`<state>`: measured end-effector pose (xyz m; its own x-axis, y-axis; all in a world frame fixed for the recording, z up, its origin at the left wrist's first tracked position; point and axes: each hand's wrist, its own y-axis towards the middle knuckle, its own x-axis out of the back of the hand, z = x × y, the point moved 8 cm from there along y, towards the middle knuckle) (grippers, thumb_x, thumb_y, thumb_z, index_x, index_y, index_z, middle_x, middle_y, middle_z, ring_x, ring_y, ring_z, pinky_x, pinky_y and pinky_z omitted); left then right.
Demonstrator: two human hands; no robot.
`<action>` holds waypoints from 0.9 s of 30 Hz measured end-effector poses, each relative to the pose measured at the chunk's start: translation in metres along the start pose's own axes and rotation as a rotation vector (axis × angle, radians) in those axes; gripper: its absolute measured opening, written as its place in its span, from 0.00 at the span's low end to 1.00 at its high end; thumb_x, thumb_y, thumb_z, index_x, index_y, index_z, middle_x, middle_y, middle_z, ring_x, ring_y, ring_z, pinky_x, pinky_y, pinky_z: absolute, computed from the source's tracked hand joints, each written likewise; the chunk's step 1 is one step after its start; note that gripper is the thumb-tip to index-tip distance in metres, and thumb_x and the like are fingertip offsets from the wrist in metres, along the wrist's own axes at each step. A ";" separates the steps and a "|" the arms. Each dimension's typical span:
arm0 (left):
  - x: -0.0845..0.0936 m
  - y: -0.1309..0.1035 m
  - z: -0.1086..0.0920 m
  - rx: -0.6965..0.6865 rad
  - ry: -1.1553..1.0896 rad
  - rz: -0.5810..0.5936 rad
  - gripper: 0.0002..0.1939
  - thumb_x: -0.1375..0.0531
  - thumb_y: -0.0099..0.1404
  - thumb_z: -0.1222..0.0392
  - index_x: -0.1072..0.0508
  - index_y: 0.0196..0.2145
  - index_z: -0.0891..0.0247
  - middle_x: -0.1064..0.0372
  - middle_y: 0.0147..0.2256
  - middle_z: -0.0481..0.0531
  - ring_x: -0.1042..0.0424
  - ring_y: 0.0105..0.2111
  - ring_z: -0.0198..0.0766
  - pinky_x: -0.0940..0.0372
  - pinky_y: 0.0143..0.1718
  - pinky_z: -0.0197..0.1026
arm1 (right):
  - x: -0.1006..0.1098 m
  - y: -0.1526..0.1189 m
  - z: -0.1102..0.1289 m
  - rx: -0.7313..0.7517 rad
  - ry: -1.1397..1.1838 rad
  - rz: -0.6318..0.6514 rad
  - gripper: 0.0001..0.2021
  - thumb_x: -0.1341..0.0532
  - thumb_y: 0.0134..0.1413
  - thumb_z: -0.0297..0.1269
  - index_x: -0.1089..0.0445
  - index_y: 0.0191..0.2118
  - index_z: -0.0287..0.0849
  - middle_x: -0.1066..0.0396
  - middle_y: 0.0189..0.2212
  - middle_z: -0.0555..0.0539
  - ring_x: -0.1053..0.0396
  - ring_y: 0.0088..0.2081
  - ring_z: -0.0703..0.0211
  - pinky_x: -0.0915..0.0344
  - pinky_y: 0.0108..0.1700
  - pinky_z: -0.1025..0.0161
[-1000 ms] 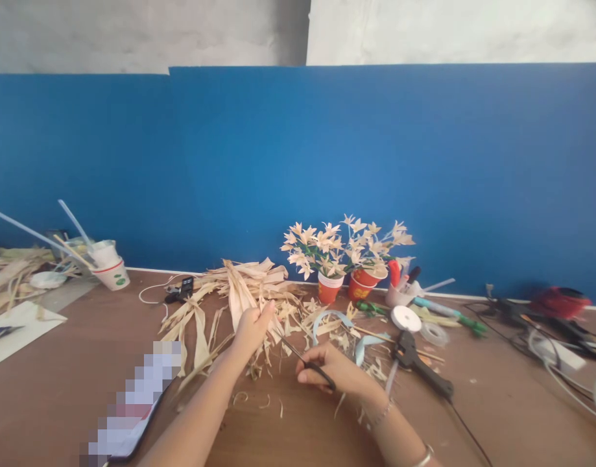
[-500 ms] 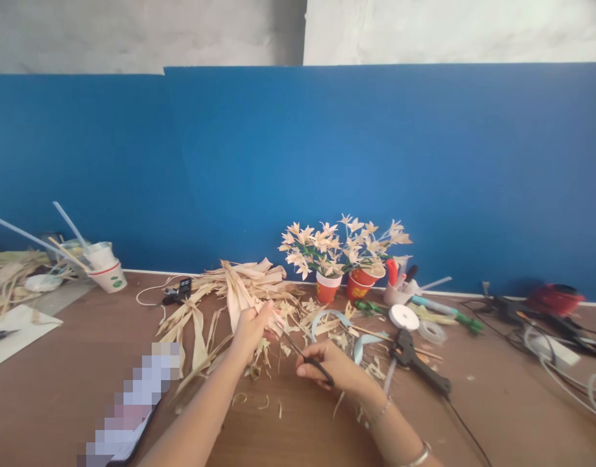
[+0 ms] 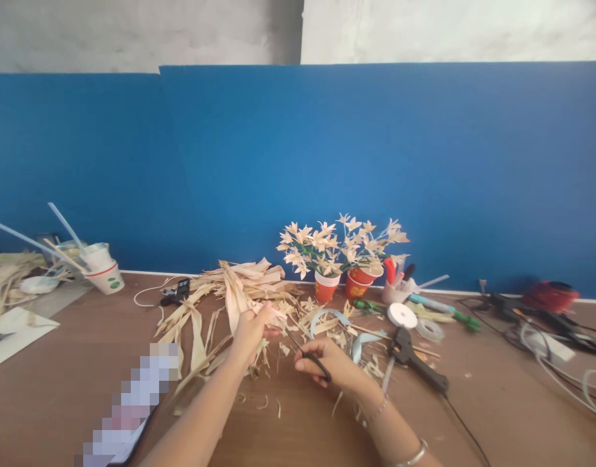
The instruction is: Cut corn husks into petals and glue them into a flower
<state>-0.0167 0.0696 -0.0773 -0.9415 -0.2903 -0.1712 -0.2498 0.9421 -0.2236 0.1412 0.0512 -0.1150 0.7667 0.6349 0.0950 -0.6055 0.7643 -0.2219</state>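
While my left hand (image 3: 250, 333) is pinching a husk (image 3: 279, 318) above the table (image 3: 278, 441) and my right hand (image 3: 329, 362) is holding scissors (image 3: 294, 341) pointed toward it, I am worrying that one slip could tear it or nick the left fingers (image 3: 269, 333).

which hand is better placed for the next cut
Probably the right hand: it holds the scissors, blades pointing toward the pale husk held in the left hand.

head camera faces forward and down from the near side, across table (image 3: 502, 408) to far blue panel (image 3: 278, 149).
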 end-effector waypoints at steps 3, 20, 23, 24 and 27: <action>-0.001 -0.001 0.001 0.009 -0.007 -0.012 0.13 0.41 0.61 0.57 0.26 0.34 0.73 0.26 0.24 0.56 0.27 0.21 0.36 0.31 0.23 0.35 | 0.001 0.000 -0.001 0.003 -0.004 -0.014 0.19 0.34 0.42 0.50 0.28 0.31 0.36 0.41 0.11 0.58 0.47 0.13 0.73 0.52 0.14 0.74; -0.007 -0.004 0.004 0.022 -0.045 0.029 0.14 0.39 0.58 0.54 0.26 0.32 0.72 0.25 0.25 0.57 0.27 0.22 0.37 0.32 0.24 0.36 | -0.002 -0.003 0.009 -0.018 -0.021 -0.032 0.20 0.32 0.38 0.51 0.32 0.28 0.37 0.42 0.10 0.58 0.47 0.12 0.73 0.51 0.13 0.75; -0.006 -0.003 0.003 0.016 -0.051 0.030 0.14 0.39 0.58 0.54 0.26 0.31 0.72 0.26 0.25 0.56 0.27 0.22 0.37 0.31 0.25 0.36 | 0.001 -0.003 0.007 -0.035 -0.021 -0.008 0.20 0.32 0.37 0.49 0.31 0.29 0.37 0.41 0.12 0.58 0.45 0.13 0.72 0.48 0.14 0.75; -0.005 -0.002 0.002 0.010 -0.054 0.030 0.14 0.39 0.58 0.54 0.26 0.31 0.72 0.26 0.24 0.56 0.27 0.22 0.37 0.31 0.25 0.36 | 0.002 -0.003 0.005 -0.042 -0.020 0.016 0.19 0.32 0.37 0.49 0.31 0.30 0.37 0.40 0.12 0.58 0.44 0.14 0.72 0.46 0.14 0.74; -0.002 -0.001 -0.001 -0.008 -0.057 0.024 0.14 0.40 0.58 0.54 0.26 0.31 0.72 0.26 0.24 0.55 0.27 0.23 0.37 0.31 0.25 0.35 | 0.008 -0.007 0.004 -0.046 -0.014 0.075 0.18 0.33 0.39 0.47 0.31 0.31 0.37 0.37 0.15 0.56 0.40 0.16 0.70 0.43 0.16 0.74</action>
<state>-0.0147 0.0697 -0.0757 -0.9329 -0.2761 -0.2312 -0.2291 0.9503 -0.2106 0.1507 0.0516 -0.1090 0.7162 0.6921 0.0900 -0.6506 0.7087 -0.2727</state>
